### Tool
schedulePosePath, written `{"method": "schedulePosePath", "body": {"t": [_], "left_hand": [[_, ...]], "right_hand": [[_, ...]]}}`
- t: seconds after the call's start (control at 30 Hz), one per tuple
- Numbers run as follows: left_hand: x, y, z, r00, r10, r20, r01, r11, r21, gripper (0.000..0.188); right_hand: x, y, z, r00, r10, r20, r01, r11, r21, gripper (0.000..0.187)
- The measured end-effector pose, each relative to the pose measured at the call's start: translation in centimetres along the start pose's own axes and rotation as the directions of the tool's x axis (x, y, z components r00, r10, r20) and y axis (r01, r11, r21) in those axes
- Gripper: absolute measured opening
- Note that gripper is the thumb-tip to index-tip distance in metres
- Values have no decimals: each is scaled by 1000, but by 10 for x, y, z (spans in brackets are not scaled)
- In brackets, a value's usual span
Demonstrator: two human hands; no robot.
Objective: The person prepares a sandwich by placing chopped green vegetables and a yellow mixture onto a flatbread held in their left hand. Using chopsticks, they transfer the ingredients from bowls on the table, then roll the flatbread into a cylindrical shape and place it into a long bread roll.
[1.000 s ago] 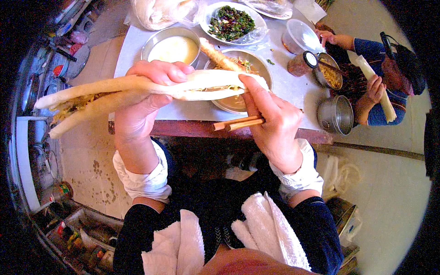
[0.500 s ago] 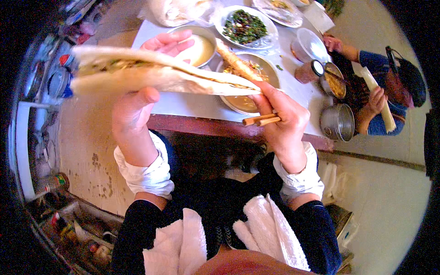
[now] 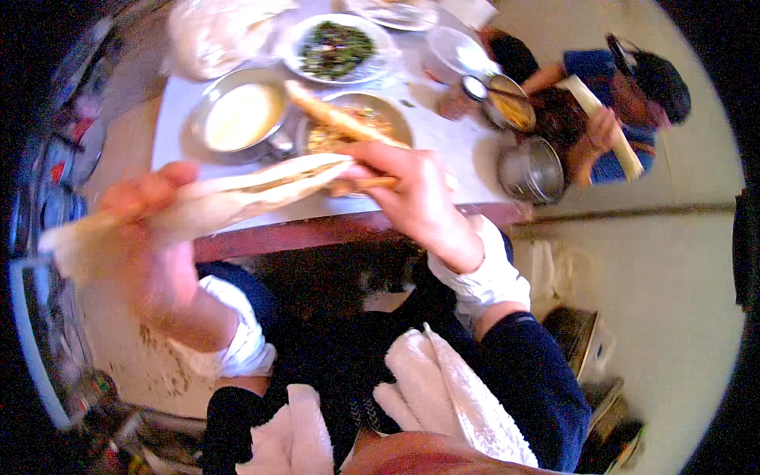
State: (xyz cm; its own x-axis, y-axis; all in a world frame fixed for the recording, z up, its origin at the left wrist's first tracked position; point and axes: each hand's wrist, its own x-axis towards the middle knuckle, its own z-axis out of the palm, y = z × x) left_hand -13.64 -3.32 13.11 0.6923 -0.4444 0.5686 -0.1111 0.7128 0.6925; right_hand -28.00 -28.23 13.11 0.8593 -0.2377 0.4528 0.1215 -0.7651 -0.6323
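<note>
A long folded flatbread with a filling showing along its slit stretches between my hands, in front of the table edge. My left hand, somewhat blurred, is wrapped round its left part. The right end is pinched in the fingers of my right hand, which also holds a pair of brown chopsticks. Just beyond my right hand stands a metal bowl of food. A browned breadstick-like piece lies across that bowl. Left of it is a metal bowl of pale liquid.
On the white table stand a plate of dark greens, a plastic bag, a lidded jar, a clear container and an empty metal pot. Across at right, a person holds a rolled flatbread.
My left hand, spread behind and under the flatbread before, has closed round it. The flatbread's left end has tipped lower. The whole view has shifted, with the table further left.
</note>
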Motion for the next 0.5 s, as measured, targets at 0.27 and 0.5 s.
{"method": "schedulePosePath", "body": {"t": [0.27,0.5], "left_hand": [[-8,-4,-2,991,-128,-41,121,982,-146,28],[-7,-5,-3,983,-132,-128,131,991,-13,33]], "right_hand": [[-8,5,-9,999,16,38,-12,995,-101,20],[-4,4,-18,995,76,71,-62,983,-173,22]]}}
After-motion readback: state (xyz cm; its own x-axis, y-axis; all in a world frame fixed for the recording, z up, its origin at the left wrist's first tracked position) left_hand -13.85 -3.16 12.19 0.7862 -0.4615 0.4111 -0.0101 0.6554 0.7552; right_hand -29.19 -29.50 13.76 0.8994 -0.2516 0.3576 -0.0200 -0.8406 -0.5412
